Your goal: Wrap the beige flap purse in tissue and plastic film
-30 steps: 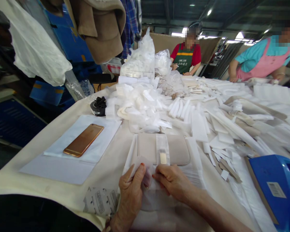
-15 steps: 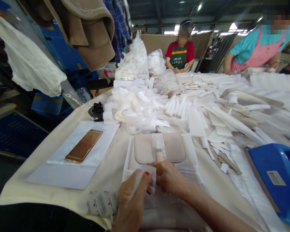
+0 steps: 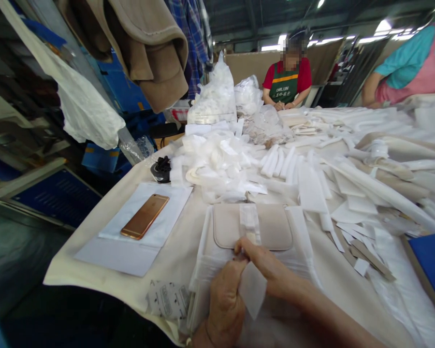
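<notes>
We are gripping a sheet (image 3: 253,291) in our left hand (image 3: 225,297); our right hand (image 3: 265,263), its hold unclear to us, is resting curled, nearer the flap (image 3: 227,226), which is lying just beyond, long axis crosswise.

Odds and ends around a gold phone (image 3: 145,216)
It's lying on pale sheets (image 3: 118,256), a black bundle (image 3: 162,169) just beyond it; brown material (image 3: 163,63) hangs above and behind it, and well past it, rightward, there's a co-worker (image 3: 284,89) in green apron.
</notes>
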Demonstrator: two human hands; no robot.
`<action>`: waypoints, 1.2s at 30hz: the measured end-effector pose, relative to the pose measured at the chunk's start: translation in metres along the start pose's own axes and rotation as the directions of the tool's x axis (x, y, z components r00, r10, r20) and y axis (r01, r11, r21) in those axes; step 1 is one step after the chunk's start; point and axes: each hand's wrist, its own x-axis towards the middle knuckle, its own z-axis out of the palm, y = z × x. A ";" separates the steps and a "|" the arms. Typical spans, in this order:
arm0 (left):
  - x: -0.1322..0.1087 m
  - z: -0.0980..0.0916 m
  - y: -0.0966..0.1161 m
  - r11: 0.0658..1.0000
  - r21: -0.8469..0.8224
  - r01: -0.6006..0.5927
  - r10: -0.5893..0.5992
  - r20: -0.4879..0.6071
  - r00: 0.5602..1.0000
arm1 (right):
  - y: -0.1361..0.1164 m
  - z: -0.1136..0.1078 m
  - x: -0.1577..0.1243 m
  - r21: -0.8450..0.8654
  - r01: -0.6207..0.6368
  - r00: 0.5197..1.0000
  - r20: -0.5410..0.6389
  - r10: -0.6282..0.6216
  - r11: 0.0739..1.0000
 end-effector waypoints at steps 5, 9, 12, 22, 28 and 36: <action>-0.005 0.008 -0.010 0.992 0.127 -0.029 0.033 -0.033 0.999 | -0.003 0.000 -0.007 0.176 0.036 0.996 -0.087 -0.021 0.984; -0.003 0.010 -0.008 0.985 0.166 -0.046 0.051 -0.023 0.998 | -0.004 -0.003 -0.016 0.231 0.048 0.966 -0.260 0.014 0.972; -0.001 0.010 -0.006 0.971 0.222 -0.082 0.085 -0.004 0.996 | -0.007 -0.009 -0.034 0.325 0.038 0.913 -0.396 0.099 0.945; -0.003 0.012 -0.003 0.896 0.381 -0.226 0.236 0.021 0.972 | -0.011 0.000 -0.075 0.123 -0.226 0.866 -0.430 0.257 0.966; -0.006 0.008 0.004 0.893 0.373 -0.253 0.222 0.125 0.967 | 0.013 0.003 -0.068 -0.347 -0.338 0.793 -0.605 0.067 0.875; 0.026 -0.018 0.017 0.987 0.161 -0.014 -0.024 0.233 0.972 | 0.028 0.005 -0.068 -0.474 -0.331 0.815 -0.580 -0.006 0.816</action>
